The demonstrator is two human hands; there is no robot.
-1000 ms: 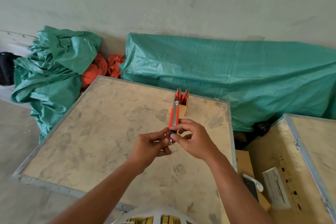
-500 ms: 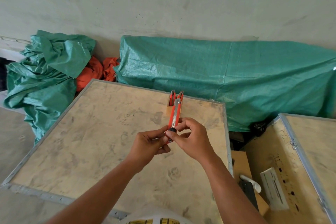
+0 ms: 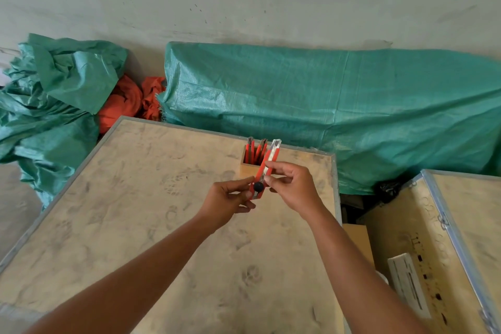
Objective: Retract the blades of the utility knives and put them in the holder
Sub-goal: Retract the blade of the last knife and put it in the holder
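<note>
Both hands hold one red utility knife (image 3: 269, 163) above the wooden crate top (image 3: 141, 211). My left hand (image 3: 230, 202) pinches its lower end beside the black slider knob. My right hand (image 3: 294, 187) grips the body a little higher. The knife points up and away, tilted right, and its metal tip shows at the top end. Just behind it stands a small wooden holder (image 3: 248, 168) with several red knives (image 3: 256, 150) standing in it.
Green tarpaulins (image 3: 352, 106) and orange cloth (image 3: 127, 102) lie along the wall behind the crate. A second crate (image 3: 461, 225) stands at the right, with a white box (image 3: 408, 282) and cardboard in the gap between.
The knife has tilted to the right and sits slightly higher in front of the holder. Both hands have stayed on it; the view has shifted a little.
</note>
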